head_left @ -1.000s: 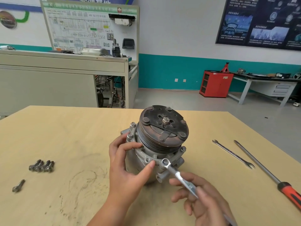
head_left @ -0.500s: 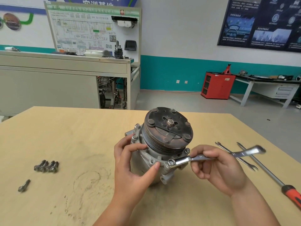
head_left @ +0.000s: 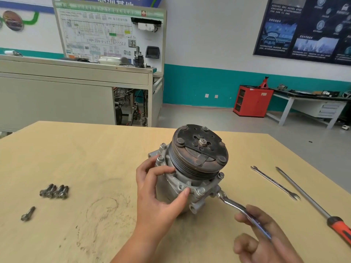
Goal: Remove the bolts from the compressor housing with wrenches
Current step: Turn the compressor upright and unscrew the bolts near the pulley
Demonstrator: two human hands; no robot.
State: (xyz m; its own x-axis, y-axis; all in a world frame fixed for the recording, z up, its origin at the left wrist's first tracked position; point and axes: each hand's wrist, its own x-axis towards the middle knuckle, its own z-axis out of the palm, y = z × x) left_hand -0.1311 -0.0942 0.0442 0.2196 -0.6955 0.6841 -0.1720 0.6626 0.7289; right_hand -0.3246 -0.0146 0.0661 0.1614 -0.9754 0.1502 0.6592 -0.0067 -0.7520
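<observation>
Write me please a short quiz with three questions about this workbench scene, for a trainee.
1. True or false: the left hand steadies the compressor while the right hand holds the ring-end wrench.
2. How many loose bolts lie on the table, on the person's left? A) three B) five C) eight
3. Fill in: to the right of the compressor lie an open-end wrench and a ____ with a red handle.

Key: 1 true; 2 B, four together and one apart; 3 screwdriver.
</observation>
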